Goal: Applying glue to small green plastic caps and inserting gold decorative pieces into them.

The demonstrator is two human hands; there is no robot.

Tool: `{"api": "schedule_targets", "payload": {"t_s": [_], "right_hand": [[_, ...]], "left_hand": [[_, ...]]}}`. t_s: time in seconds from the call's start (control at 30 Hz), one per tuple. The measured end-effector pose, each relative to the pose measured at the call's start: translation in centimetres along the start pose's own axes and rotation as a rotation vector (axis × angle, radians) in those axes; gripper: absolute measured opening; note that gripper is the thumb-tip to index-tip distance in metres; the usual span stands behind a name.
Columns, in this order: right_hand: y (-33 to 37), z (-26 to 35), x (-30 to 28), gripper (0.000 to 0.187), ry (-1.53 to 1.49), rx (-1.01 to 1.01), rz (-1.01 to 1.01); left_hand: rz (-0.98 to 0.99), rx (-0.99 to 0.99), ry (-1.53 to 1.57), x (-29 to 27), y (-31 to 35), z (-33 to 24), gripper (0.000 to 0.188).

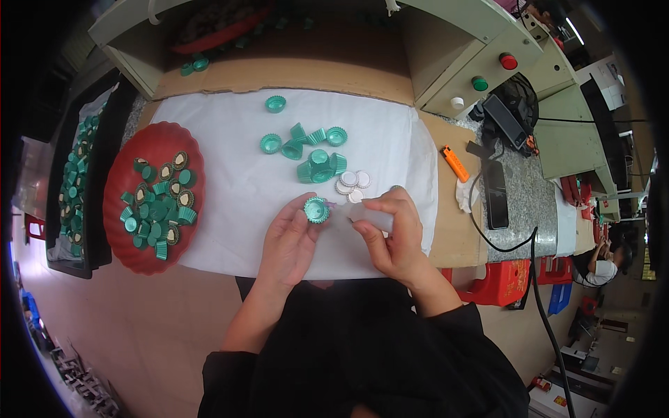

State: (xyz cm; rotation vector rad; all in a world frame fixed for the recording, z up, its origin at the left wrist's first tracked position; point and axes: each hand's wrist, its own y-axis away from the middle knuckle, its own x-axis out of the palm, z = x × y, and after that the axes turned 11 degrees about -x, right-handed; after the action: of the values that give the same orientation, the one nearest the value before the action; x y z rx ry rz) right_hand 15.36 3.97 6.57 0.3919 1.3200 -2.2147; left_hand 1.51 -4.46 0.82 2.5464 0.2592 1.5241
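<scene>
My left hand (pixel 289 240) pinches a small green fluted cup (pixel 316 210), its hollow side turned up. From the right, my right hand (pixel 396 233) grips a translucent squeeze bottle (pixel 375 217). The bottle's narrow tip points at the cup's rim; whether it touches cannot be seen. Just beyond my hands, several round white discs with ridged edges (pixel 356 196) lie together. A cluster of similar green cups (pixel 320 167) sits behind them, some upright and some on their sides. All of these rest on a white sheet (pixel 223 188).
At left, a red scalloped plate (pixel 115 209) holds many green pieces, some with pale inserts, beside a black tray (pixel 87 261) of more. Right of the sheet lie an orange lighter (pixel 456 164), a phone (pixel 495 195) and a black cable (pixel 535 279). A shelf (pixel 446 63) overhangs the back.
</scene>
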Motion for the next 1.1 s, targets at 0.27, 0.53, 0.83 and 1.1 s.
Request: {"api": "schedule_targets", "payload": {"t_s": [0.27, 0.53, 0.83, 1.1], "right_hand": [[-1.2, 1.0, -1.5, 0.028, 0.006, 0.058, 0.136], [-1.8, 1.4, -2.2, 0.025, -0.069, 0.172, 0.236], [-0.9, 0.8, -0.6, 0.022, -0.14, 0.244, 0.069], [-0.5, -0.2, -0.1, 0.022, -0.144, 0.337, -0.03]], "left_hand": [[-0.021, 0.031, -0.036, -0.1, 0.0, 0.3, 0.03], [0.008, 0.014, -0.049, 0.1, 0.0, 0.2, 0.031], [0.006, -0.023, -0.051, 0.1, 0.0, 0.1, 0.036], [0.002, -0.025, -0.039, 0.1, 0.1, 0.0, 0.038]]}}
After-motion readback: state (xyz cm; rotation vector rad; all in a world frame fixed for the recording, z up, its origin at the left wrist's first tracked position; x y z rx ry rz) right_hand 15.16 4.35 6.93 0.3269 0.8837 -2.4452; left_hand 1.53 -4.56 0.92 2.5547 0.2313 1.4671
